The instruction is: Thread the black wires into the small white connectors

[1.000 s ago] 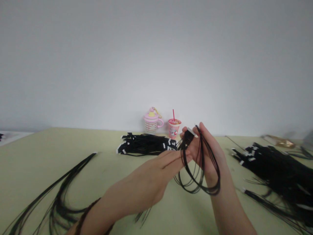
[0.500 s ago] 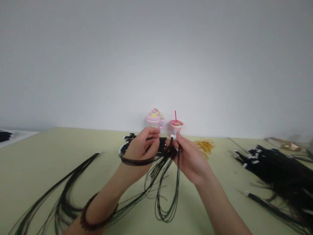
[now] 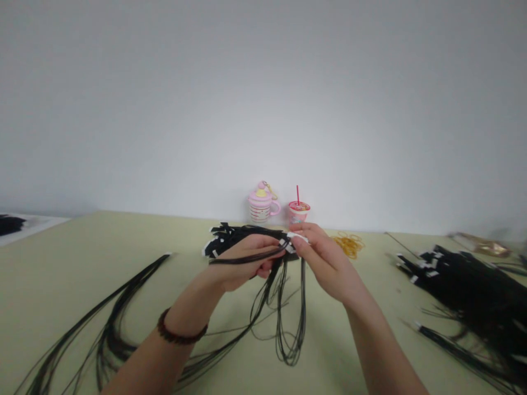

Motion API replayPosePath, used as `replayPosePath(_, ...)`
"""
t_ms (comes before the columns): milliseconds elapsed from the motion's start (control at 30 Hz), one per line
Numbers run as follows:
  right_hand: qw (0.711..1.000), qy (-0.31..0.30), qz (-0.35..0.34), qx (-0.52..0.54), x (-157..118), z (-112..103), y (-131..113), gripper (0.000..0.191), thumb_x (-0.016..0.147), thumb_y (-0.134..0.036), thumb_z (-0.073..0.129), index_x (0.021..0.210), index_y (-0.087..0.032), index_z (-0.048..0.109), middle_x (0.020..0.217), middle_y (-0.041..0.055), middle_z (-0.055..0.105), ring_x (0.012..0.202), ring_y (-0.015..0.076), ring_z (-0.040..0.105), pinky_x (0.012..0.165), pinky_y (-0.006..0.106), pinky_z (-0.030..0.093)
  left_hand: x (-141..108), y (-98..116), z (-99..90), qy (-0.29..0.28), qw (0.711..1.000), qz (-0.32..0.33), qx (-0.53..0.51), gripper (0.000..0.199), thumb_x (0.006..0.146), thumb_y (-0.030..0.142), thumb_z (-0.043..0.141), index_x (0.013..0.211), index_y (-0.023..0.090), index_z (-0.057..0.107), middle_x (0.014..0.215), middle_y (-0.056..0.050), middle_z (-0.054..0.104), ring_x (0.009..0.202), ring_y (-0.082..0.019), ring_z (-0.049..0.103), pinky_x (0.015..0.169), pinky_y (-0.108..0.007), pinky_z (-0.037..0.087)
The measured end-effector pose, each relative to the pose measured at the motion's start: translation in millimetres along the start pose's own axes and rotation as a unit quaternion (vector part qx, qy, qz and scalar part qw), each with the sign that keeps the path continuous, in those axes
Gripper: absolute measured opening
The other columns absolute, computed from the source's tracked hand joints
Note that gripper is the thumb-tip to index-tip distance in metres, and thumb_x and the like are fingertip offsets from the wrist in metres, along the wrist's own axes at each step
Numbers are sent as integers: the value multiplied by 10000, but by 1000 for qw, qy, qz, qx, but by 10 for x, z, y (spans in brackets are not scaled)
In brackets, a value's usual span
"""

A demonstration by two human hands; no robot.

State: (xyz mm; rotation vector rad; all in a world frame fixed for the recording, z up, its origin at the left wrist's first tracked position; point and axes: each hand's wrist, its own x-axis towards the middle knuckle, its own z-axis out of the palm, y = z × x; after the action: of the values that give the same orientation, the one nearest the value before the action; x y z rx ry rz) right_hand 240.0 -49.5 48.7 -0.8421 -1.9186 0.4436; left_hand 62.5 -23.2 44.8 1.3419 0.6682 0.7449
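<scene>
Left hand (image 3: 241, 264) curls around a bundle of thin black cords (image 3: 284, 334), and the right hand (image 3: 323, 262) pinches the bundle's white tips (image 3: 297, 237) between thumb and fingers. The bundle's long loops hang below both hands, in front of a pink drink cup (image 3: 298, 212) with a red straw. Just left of that cup stands a pink mug ornament (image 3: 261, 206); a heap of black cords (image 3: 247, 238) lies in front of it, yellow rubber bands (image 3: 349, 245) lie just right, and a larger cord heap (image 3: 465, 280) lies well right.
</scene>
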Motion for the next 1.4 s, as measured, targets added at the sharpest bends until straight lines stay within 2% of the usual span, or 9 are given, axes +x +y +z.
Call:
replayPosePath(233,994,21,97,-46,32,59,94,366,935,-423,396,712,-158,514,661,8,530,639,119,479,624,253,340,2,1,65,48,993,93,52,242,792,315,648,743,106,536,551,47,441,466,-33,383,416,-153,300)
replayPosePath(367,994,21,103,-32,38,58,108,372,926,-445,410,706,-159,500,651,5,510,630,116,459,615,251,326,-27,22,127,24,991,110,69,221,764,260,686,874,91,594,680,17,536,523,-43,487,486,-173,446)
replayPosePath(467,994,-20,107,25,47,41,135,382,923,-470,416,738,-156,531,669,13,540,643,118,491,622,246,358,-41,31,173,37,992,98,66,348,793,371,649,1020,123,558,695,18,559,509,-67,519,498,-235,522)
replayPosePath(567,987,-58,116,97,65,32,170,406,910,-505,430,733,-155,535,635,7,542,597,108,495,583,233,377,-70,50,216,62,987,87,121,344,835,454,566,889,114,569,582,25,537,437,-77,517,439,-223,506)
replayPosePath(700,979,-34,127,153,77,-9,176,420,922,-497,411,692,-156,499,585,-6,522,542,85,476,538,214,365,-92,89,241,56,985,80,140,307,844,404,564,783,103,583,571,22,535,428,-63,513,426,-189,485)
replayPosePath(800,963,1,149,223,62,-74,145,381,916,-468,441,687,-164,457,537,-36,468,466,59,421,474,194,316,-52,90,210,120,985,88,87,241,833,347,583,782,113,554,631,14,575,440,-57,508,441,-199,489)
replayPosePath(933,944,-55,192,262,41,-79,114,384,853,-502,533,688,-160,478,462,-76,322,393,41,267,387,184,179,12,48,145,192,973,114,57,295,847,379,559,705,126,508,504,46,501,407,-43,440,397,-156,372)
replayPosePath(1167,960,-24,177,213,60,102,172,410,842,-525,545,682,-155,472,515,-64,330,449,42,272,417,193,197,-14,37,152,124,983,105,80,335,811,409,595,668,129,480,574,35,483,489,-60,476,460,-181,375)
replayPosePath(1400,955,-84,175,222,42,52,233,367,865,-487,537,715,-158,473,559,-60,330,470,42,268,427,191,179,17,22,107,47,994,57,83,365,802,461,592,736,102,576,611,13,511,483,-71,501,461,-197,426)
